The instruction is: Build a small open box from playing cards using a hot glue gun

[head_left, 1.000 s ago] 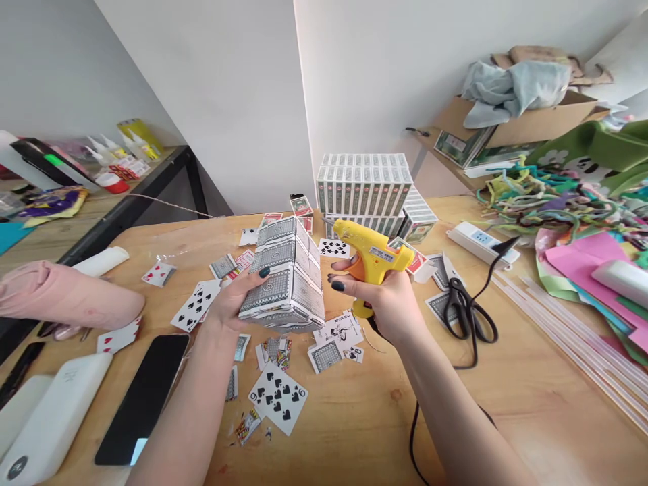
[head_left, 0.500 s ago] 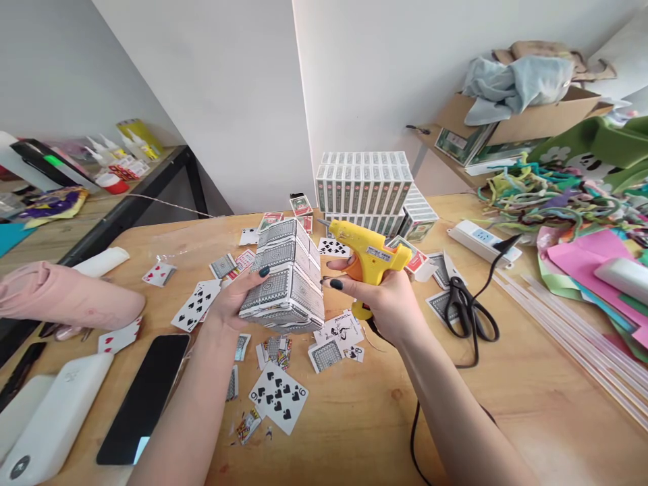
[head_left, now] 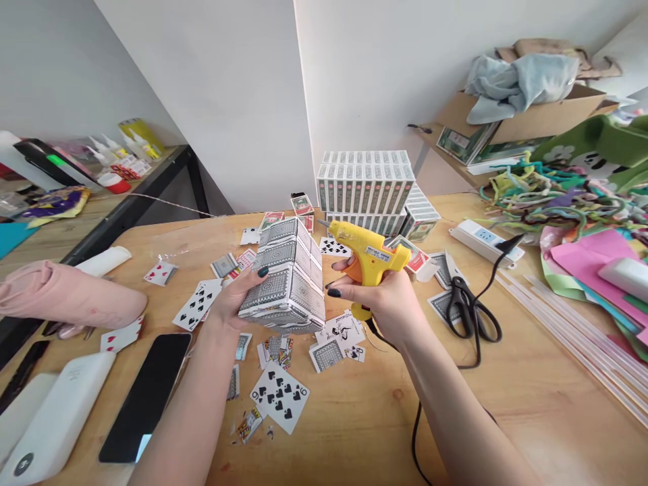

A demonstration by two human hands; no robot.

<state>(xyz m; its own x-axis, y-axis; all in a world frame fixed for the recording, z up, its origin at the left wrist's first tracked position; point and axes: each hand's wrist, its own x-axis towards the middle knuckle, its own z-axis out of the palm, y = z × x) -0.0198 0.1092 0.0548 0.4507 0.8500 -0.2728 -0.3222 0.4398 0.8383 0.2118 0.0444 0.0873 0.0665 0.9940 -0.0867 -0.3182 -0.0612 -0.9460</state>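
Note:
A box built from grey-backed playing cards (head_left: 283, 283) is tilted above the table, gripped at its left side by my left hand (head_left: 235, 297). My right hand (head_left: 387, 297) is wrapped round a yellow hot glue gun (head_left: 362, 243), its nozzle pointing left toward the box's upper right edge. Whether the nozzle touches the card box cannot be made out. Below lie a joker card (head_left: 341, 329), a spade card (head_left: 283, 395) and several cut card scraps (head_left: 276, 352). The underside of the box is hidden.
Stacked card packs (head_left: 364, 182) stand at the back. Black scissors (head_left: 463, 307), a power strip (head_left: 486, 241) and clear glue sticks (head_left: 572, 337) lie to the right. A phone (head_left: 146, 398), power bank (head_left: 65, 418) and pink roll (head_left: 75, 297) are left. The glue gun's cord (head_left: 416, 432) trails across the table.
The fingers of my right hand have shifted slightly away from the card box. Otherwise the box and glue gun keep nearly the same position, with a small shift of the view.

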